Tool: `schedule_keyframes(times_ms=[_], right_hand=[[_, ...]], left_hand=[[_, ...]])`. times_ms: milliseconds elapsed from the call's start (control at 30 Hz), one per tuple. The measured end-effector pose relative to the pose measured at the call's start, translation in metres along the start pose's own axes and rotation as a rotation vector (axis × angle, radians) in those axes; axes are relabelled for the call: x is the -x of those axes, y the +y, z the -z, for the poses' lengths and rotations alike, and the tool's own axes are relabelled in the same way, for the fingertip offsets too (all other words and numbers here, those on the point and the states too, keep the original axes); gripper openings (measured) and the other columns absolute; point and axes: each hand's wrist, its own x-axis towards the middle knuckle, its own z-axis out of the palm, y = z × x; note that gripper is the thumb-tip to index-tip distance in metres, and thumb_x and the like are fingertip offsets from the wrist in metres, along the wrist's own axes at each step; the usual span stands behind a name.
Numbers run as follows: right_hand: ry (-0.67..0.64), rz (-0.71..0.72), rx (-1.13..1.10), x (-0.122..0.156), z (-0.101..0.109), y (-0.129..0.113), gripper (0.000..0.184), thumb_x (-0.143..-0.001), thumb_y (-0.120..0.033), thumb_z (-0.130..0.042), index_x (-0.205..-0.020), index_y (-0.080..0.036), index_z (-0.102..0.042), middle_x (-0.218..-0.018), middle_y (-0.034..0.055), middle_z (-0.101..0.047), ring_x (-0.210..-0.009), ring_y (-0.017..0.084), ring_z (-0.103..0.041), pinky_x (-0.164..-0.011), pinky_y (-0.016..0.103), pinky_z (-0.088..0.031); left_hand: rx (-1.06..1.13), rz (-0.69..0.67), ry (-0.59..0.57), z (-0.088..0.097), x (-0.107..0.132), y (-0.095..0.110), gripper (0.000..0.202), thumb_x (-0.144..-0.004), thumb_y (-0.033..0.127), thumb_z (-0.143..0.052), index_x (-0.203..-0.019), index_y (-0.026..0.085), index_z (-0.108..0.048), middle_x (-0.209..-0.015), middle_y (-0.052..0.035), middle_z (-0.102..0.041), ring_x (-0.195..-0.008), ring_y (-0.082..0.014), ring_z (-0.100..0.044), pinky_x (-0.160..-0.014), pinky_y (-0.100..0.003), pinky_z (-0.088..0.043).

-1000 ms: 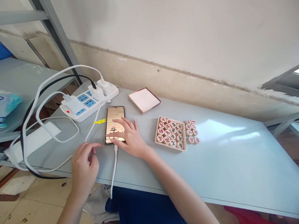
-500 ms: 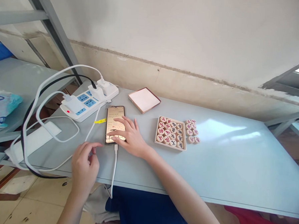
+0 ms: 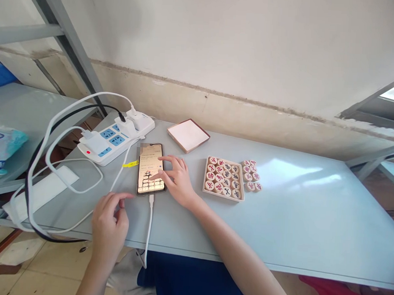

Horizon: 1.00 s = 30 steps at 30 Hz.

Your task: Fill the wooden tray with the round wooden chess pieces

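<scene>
A smartphone [image 3: 146,162] lies flat on the grey table, its lit screen showing text above a keyboard. My right hand [image 3: 177,179] is over the phone's right side with its fingers apart, the fingertips at the screen. It grasps nothing. Just left of the phone's lower edge, my left hand [image 3: 110,220] rests by the table with its fingers curled and the index finger pointing toward the phone. Its palm is partly hidden, and nothing shows in it. A white charging cable [image 3: 150,222] runs from the phone's bottom end over the table's front edge.
A power strip [image 3: 116,139] with plugs and looping cables stands at the left. Right of the phone sits an open box [image 3: 223,197] of Chinese chess pieces, with several loose pieces [image 3: 252,177] beside it. The box lid [image 3: 189,134] lies near the wall.
My right hand has drawn back a little to the right, and its fingers are bent more, uncovering the phone's keyboard. My left hand has stayed beside the phone.
</scene>
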Motion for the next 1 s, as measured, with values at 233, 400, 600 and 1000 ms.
schedule_keyframes(times_ms=[233,400,600,1000], right_hand=[[0.161,-0.157,-0.019,-0.001,0.001,0.005,0.037,-0.094,-0.032,-0.037,-0.082,-0.037,-0.072,-0.121,-0.0055,-0.053,-0.118,0.017,-0.040,-0.111,0.046,-0.002],[0.142,-0.172,-0.026,-0.002,0.003,0.007,0.036,-0.093,-0.034,-0.038,-0.083,-0.038,-0.072,-0.124,-0.0062,-0.051,-0.120,0.019,-0.038,-0.111,0.049,0.002],[0.122,-0.144,-0.027,-0.003,0.000,0.008,0.033,-0.092,-0.035,-0.041,-0.082,-0.039,-0.072,-0.126,-0.0081,-0.050,-0.122,0.019,-0.036,-0.110,0.050,0.003],[0.040,-0.086,-0.024,-0.003,-0.001,0.012,0.038,-0.094,-0.036,-0.038,-0.078,-0.041,-0.071,-0.127,-0.0118,-0.050,-0.125,0.018,-0.034,-0.110,0.051,0.006]], left_hand=[[0.001,-0.003,-0.002,0.000,0.000,0.001,0.030,-0.069,0.002,-0.038,-0.082,0.020,-0.058,-0.072,-0.0006,-0.049,-0.070,-0.0161,-0.048,-0.066,-0.029,-0.037],[0.006,0.007,-0.004,0.000,0.000,0.001,0.030,-0.069,0.002,-0.038,-0.083,0.020,-0.058,-0.072,-0.0007,-0.049,-0.070,-0.0160,-0.048,-0.067,-0.029,-0.038],[0.012,0.000,-0.001,0.000,0.000,0.001,0.030,-0.069,0.002,-0.038,-0.083,0.020,-0.058,-0.072,-0.0006,-0.049,-0.070,-0.0160,-0.048,-0.066,-0.028,-0.037],[0.017,0.006,0.000,0.001,0.000,0.002,0.030,-0.070,0.002,-0.038,-0.082,0.020,-0.058,-0.073,-0.0007,-0.050,-0.070,-0.0159,-0.048,-0.067,-0.028,-0.038]])
